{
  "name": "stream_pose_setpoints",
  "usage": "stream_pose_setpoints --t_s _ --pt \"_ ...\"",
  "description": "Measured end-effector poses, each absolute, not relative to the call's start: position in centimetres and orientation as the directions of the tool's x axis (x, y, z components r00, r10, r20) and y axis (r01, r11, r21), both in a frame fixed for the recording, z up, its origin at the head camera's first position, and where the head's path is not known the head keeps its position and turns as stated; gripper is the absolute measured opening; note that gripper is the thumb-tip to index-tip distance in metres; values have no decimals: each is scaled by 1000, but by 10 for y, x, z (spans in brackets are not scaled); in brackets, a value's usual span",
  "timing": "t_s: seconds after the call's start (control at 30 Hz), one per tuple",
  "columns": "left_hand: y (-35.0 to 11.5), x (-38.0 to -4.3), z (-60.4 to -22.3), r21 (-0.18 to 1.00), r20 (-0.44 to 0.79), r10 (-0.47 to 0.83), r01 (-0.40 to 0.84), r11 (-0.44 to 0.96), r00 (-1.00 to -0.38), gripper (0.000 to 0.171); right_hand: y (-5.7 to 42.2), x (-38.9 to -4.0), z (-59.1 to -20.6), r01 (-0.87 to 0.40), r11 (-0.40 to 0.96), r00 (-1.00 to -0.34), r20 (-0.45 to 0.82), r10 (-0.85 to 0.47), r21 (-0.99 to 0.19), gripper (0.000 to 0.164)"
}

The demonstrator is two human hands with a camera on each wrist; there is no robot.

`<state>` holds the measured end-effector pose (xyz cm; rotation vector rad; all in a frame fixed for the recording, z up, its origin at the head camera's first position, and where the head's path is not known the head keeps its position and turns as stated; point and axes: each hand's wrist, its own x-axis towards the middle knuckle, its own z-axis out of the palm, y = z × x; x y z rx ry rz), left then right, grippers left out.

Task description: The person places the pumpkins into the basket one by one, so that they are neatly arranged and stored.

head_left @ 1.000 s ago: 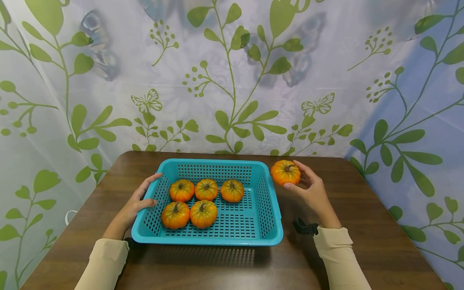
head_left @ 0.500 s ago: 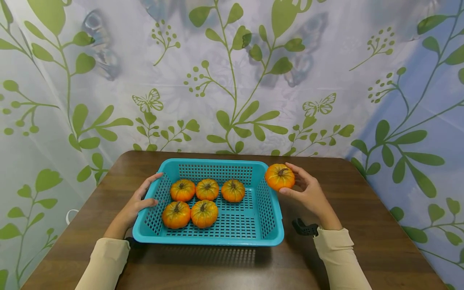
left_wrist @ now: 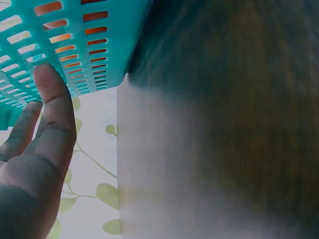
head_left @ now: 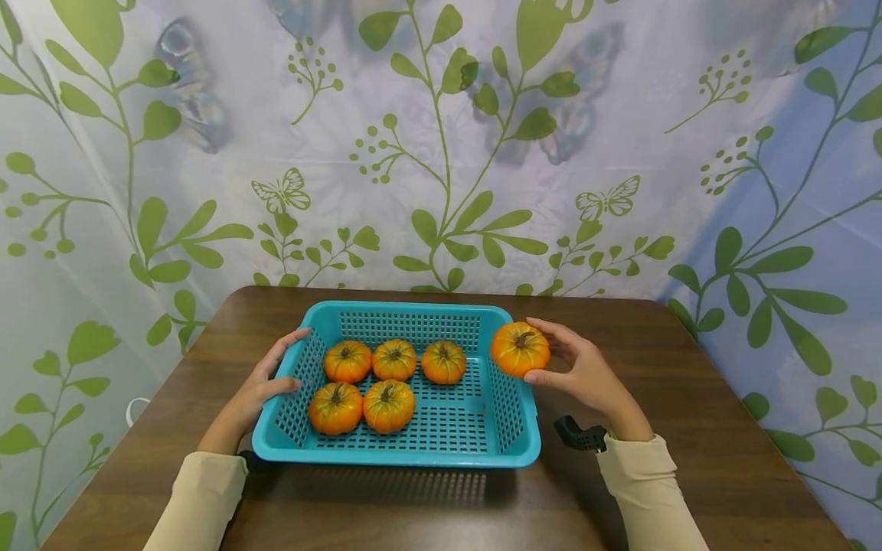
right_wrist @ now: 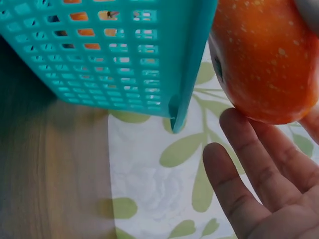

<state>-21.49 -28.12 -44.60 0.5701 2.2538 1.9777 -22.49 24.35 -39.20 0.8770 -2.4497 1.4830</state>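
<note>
My right hand (head_left: 582,371) grips a small orange pumpkin (head_left: 520,350) between thumb and fingers, above the right rim of a turquoise plastic basket (head_left: 400,458). From the right wrist, the pumpkin (right_wrist: 269,59) hangs beside the basket's perforated wall (right_wrist: 99,55), with two fingers (right_wrist: 239,184) spread below. My left hand (head_left: 255,390) lies at the basket's left rim, fingers and thumb extended; the left wrist view sets these fingers (left_wrist: 55,99) against the wall (left_wrist: 112,45). Inside the basket sit several more pumpkins, including a back one (head_left: 443,363) and a front one (head_left: 388,406).
The basket stands on a dark brown wooden table (head_left: 441,509). Behind it hangs a pale curtain (head_left: 386,214) with green leaves and butterflies. A black wrist strap (head_left: 580,435) juts out near the right sleeve (head_left: 641,474).
My right hand has carried the pumpkin leftward and slightly nearer, from outside the basket's right side to over its rim. The left hand and the basket stay about where they were.
</note>
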Motion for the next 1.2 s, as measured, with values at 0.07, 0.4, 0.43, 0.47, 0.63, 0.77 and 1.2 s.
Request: stream_pose_setpoints --t_s 0.07,0.4,0.43,0.47,0.63,0.77,1.2 --pt "-281 -215 -446 971 179 334 221 92 -926 77 243 -224 -390 -563 351 -807 406 -429 -748 78" --pt "-282 -215 -446 973 175 335 215 87 -926 77 234 -218 -383 -608 379 -756 364 -544 -697 77" --pt "-282 -215 -446 973 174 336 214 86 -926 77 233 -217 -382 -611 382 -753 360 -551 -693 77" --pt "-282 -215 -446 973 174 337 215 86 -925 77 232 -217 -382 -614 385 -750 356 -558 -689 77" --pt "-281 -215 -446 969 185 341 228 92 -922 77 227 -214 -380 -628 405 -734 333 -591 -665 78" --pt "-281 -215 -446 969 186 339 230 92 -922 77 224 -214 -379 -637 425 -724 308 -618 -643 79" --pt "-281 -215 -446 974 162 323 203 97 -933 76 209 -225 -372 -654 472 -669 161 -725 -592 77"
